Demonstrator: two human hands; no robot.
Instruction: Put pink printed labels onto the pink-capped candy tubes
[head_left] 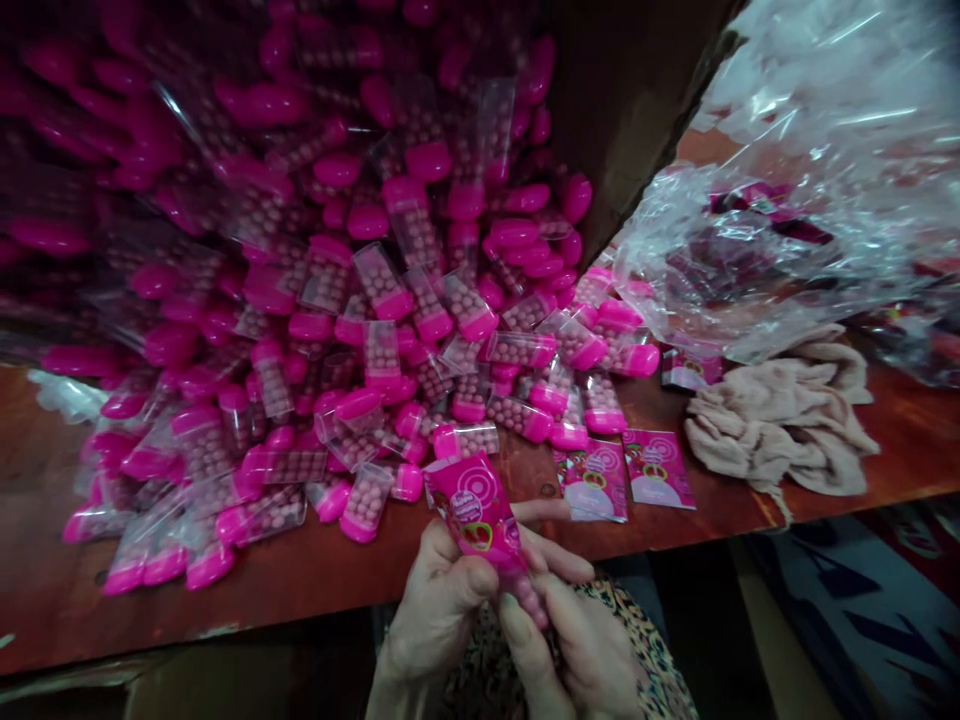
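Just past the table's front edge, both hands are on one small clear container of pink candy balls (525,594). A pink printed sleeve (474,505) with a red fruit picture covers its far part. My left hand (436,610) grips the sleeve from the left, thumb on its near face. My right hand (581,625) is closed round the container's near end, with its thumb beside the visible balls and some fingers extended behind. The container's far end is hidden under the sleeve. Two flat pink sleeves, one left (592,482) and one right (660,470), lie beyond my right hand.
A large heap of pink-capped candy containers (375,290) spills from a dark box (630,110) onto the reddish table (315,585). To the right are a crumpled beige cloth (780,420), clear plastic bags (750,240) and a small stack of sleeves (690,370).
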